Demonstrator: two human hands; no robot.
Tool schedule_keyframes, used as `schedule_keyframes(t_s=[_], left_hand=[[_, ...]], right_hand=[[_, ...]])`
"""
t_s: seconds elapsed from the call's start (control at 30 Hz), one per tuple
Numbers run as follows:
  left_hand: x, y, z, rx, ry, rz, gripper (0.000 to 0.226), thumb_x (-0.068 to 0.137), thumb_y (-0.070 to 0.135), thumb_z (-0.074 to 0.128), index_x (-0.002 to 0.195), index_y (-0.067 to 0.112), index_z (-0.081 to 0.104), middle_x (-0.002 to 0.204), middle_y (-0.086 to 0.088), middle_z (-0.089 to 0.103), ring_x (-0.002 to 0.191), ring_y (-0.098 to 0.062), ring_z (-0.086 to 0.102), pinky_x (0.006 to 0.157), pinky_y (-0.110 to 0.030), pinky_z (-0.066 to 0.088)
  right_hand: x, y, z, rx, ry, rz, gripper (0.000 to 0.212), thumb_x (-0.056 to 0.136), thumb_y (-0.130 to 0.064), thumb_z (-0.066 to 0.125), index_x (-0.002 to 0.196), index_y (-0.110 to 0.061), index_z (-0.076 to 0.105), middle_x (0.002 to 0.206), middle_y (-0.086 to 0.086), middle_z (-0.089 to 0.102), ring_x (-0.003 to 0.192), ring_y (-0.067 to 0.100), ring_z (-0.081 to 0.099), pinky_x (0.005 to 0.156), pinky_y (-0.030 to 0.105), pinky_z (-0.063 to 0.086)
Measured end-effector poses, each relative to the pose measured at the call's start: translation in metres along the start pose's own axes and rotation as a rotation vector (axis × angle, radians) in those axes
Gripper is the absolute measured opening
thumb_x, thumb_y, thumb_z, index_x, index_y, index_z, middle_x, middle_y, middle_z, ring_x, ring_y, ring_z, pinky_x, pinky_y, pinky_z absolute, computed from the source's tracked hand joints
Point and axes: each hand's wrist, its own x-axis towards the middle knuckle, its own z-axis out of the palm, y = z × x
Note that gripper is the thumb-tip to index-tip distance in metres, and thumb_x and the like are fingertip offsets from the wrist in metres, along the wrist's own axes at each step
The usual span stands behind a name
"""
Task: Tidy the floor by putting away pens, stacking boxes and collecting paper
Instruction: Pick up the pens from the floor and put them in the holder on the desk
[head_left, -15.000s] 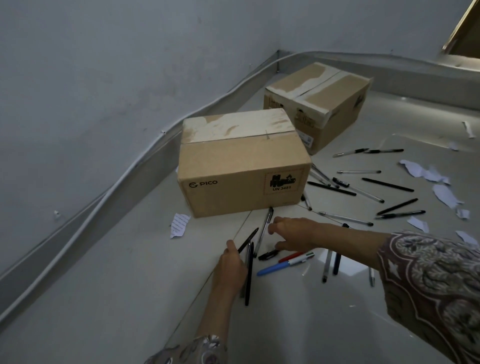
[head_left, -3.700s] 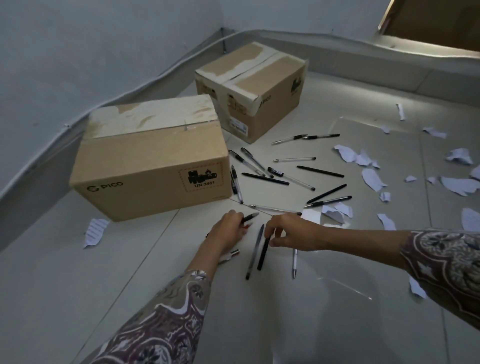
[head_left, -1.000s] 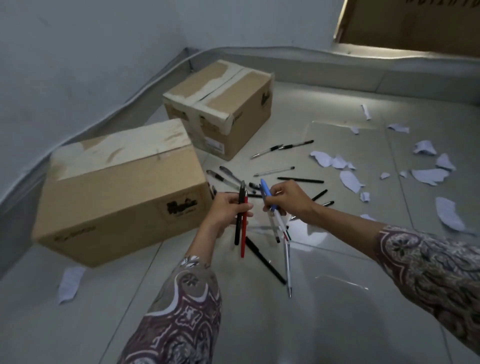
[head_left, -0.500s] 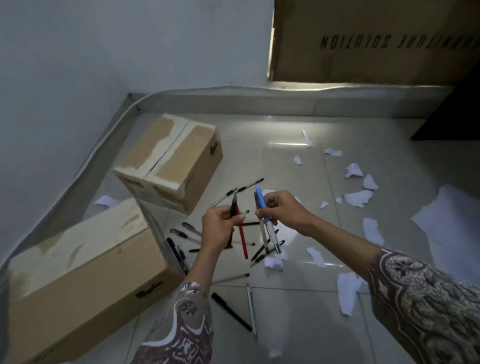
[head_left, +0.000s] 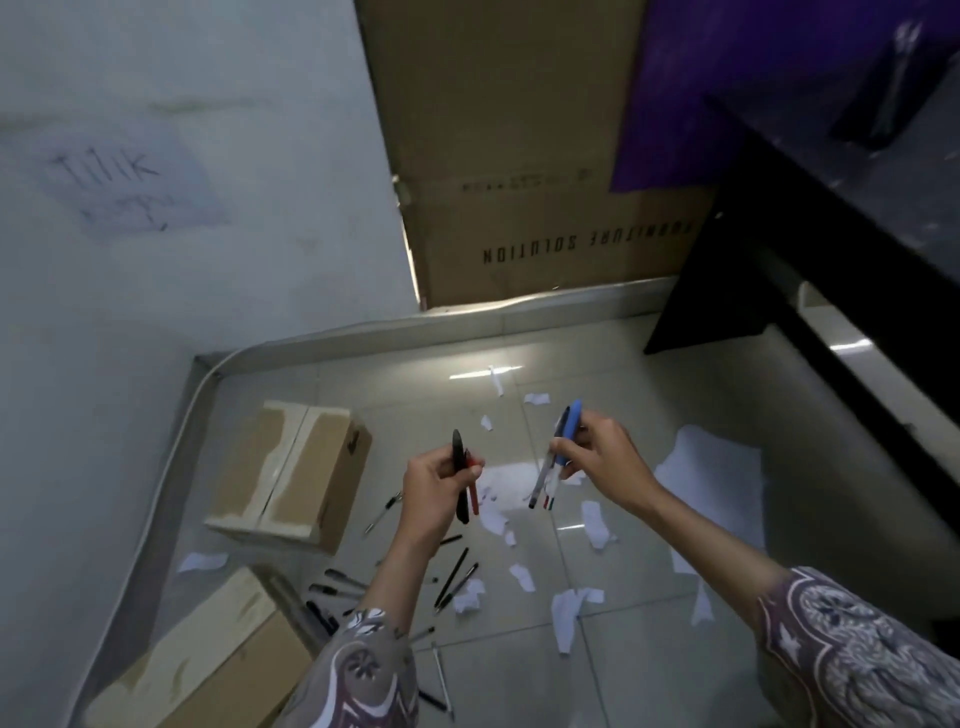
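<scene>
Landmark: far box (head_left: 291, 478), which stood on the floor (head_left: 675, 675) near the wall corner. Near box (head_left: 202, 670): in front of it, along the left wall. Loose pens (head_left: 457, 571): on the floor between the two boxes and to the landmark's right. Paper scraps (head_left: 571, 608): scattered further right. Large sheet (head_left: 711, 473): well right. Leaning carton (head_left: 519, 156): behind, against the back wall. Table (head_left: 831, 270): far right. Left hand (head_left: 436, 493) and right hand (head_left: 602, 462), each holding pens: above the floor, right of the landmark.

I hold two pens (head_left: 464, 480) in my left hand (head_left: 435, 491), about three pens (head_left: 555, 462) in my right hand (head_left: 602, 462). Two cardboard boxes (head_left: 291, 480) on the floor; paper scraps (head_left: 571, 613) too many to count.
</scene>
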Motion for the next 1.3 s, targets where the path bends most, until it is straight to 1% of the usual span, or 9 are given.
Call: schedule_keyframes(t_s=[0.1,0.27,0.43,0.6,0.73,0.9,1.07,1.2,1.3], left_hand=[[-0.012,0.065,0.024,-0.001,-0.029,0.029,0.012,0.081,-0.008,0.061,0.087,0.0,0.067,0.089,-0.011,0.068,0.082,-0.016,0.064,0.078,-0.019,0.049],[-0.025,0.172,0.061,0.037,-0.118,0.124,0.01,0.079,-0.005,0.064,0.085,0.002,0.067,0.078,-0.005,0.067,0.075,-0.012,0.063,0.074,-0.022,0.051],[-0.015,0.252,0.093,0.111,-0.216,0.23,0.007,0.08,0.001,0.065,0.081,0.007,0.068,0.076,-0.002,0.065,0.073,-0.012,0.06,0.072,-0.023,0.047],[0.007,0.303,0.118,0.198,-0.29,0.327,0.004,0.08,0.004,0.067,0.08,0.006,0.071,0.072,0.002,0.063,0.066,-0.007,0.056,0.062,-0.017,0.041],[0.03,0.336,0.133,0.27,-0.285,0.399,0.001,0.076,0.007,0.071,0.076,0.007,0.072,0.083,-0.017,0.068,0.077,-0.023,0.06,0.071,-0.037,0.048],[0.051,0.375,0.156,0.276,-0.317,0.458,0.017,0.077,0.0,0.069,0.069,0.015,0.068,0.083,-0.014,0.062,0.075,-0.023,0.059,0.073,-0.043,0.055],[0.077,0.406,0.193,0.29,-0.367,0.499,0.019,0.078,0.0,0.068,0.067,0.016,0.067,0.076,-0.006,0.065,0.072,-0.019,0.061,0.073,-0.037,0.055],[0.094,0.432,0.235,0.293,-0.368,0.561,0.004,0.079,0.002,0.068,0.079,0.005,0.07,0.073,0.002,0.066,0.069,-0.005,0.059,0.061,-0.004,0.046],[0.11,0.451,0.271,0.272,-0.37,0.601,0.004,0.079,0.001,0.067,0.082,0.003,0.07,0.078,-0.001,0.066,0.071,-0.006,0.058,0.058,0.001,0.042]], right_hand=[[-0.01,-0.043,-0.048,0.029,0.055,-0.003,0.006,0.087,-0.005,0.058,0.087,0.0,0.055,0.083,0.02,0.063,0.076,0.029,0.066,0.061,0.022,0.057],[-0.023,-0.106,-0.119,0.055,0.167,-0.055,0.009,0.086,-0.007,0.06,0.09,0.0,0.056,0.084,0.017,0.063,0.08,0.027,0.066,0.07,0.031,0.059],[-0.017,-0.15,-0.172,0.006,0.284,-0.105,0.014,0.087,-0.01,0.06,0.089,0.001,0.054,0.082,0.015,0.063,0.076,0.022,0.066,0.064,0.02,0.057],[-0.006,-0.175,-0.21,-0.068,0.376,-0.121,0.016,0.088,-0.018,0.059,0.085,-0.004,0.054,0.078,0.016,0.063,0.074,0.027,0.064,0.068,0.033,0.054],[0.007,-0.19,-0.243,-0.092,0.442,-0.128,0.016,0.088,-0.02,0.059,0.082,-0.005,0.055,0.078,0.017,0.064,0.075,0.029,0.065,0.074,0.046,0.054],[0.023,-0.204,-0.283,-0.148,0.562,-0.139,0.019,0.085,-0.017,0.062,0.079,-0.001,0.056,0.077,0.019,0.065,0.073,0.029,0.064,0.074,0.047,0.053],[0.037,-0.209,-0.328,-0.146,0.685,-0.146,0.02,0.084,-0.017,0.063,0.077,0.0,0.059,0.076,0.018,0.065,0.072,0.03,0.064,0.071,0.043,0.053],[0.05,-0.206,-0.37,-0.112,0.758,-0.153,0.017,0.083,-0.016,0.066,0.076,0.0,0.063,0.072,0.015,0.067,0.069,0.029,0.065,0.064,0.035,0.053],[0.071,-0.199,-0.41,-0.081,0.798,-0.166,0.017,0.081,-0.015,0.068,0.074,0.0,0.063,0.07,0.012,0.067,0.066,0.022,0.065,0.065,0.034,0.052]])
